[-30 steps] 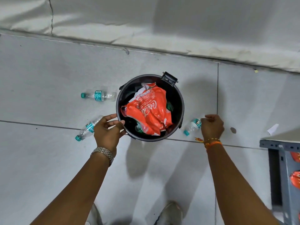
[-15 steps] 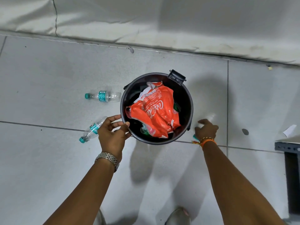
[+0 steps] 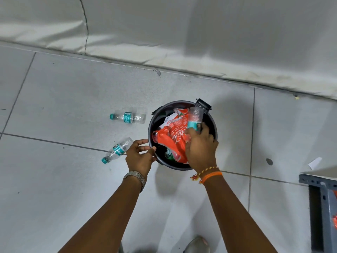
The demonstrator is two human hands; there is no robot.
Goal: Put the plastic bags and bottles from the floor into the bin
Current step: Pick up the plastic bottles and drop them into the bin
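My right hand (image 3: 200, 148): curled closed around a clear bottle (image 3: 194, 117) with a teal label, gripping its lower end; the bottle points up and away, over the open bin.
My left hand (image 3: 139, 156): fingers half open, thumb and fingertips at the bin's near-left rim; it holds nothing else.
Bin (image 3: 213, 128): black, round, standing on the grey tiled floor (image 3: 63, 179), with a black clip at its far rim.
Inside the bin: a crumpled orange plastic bag (image 3: 173, 136) with white lettering fills most of the opening, with something green under it.
Near bottle (image 3: 117, 150): lying on the floor, just beside my left hand, teal cap toward me.
Far bottle (image 3: 127, 117): lying on the floor left of the bin, apart from it, cap pointing left.
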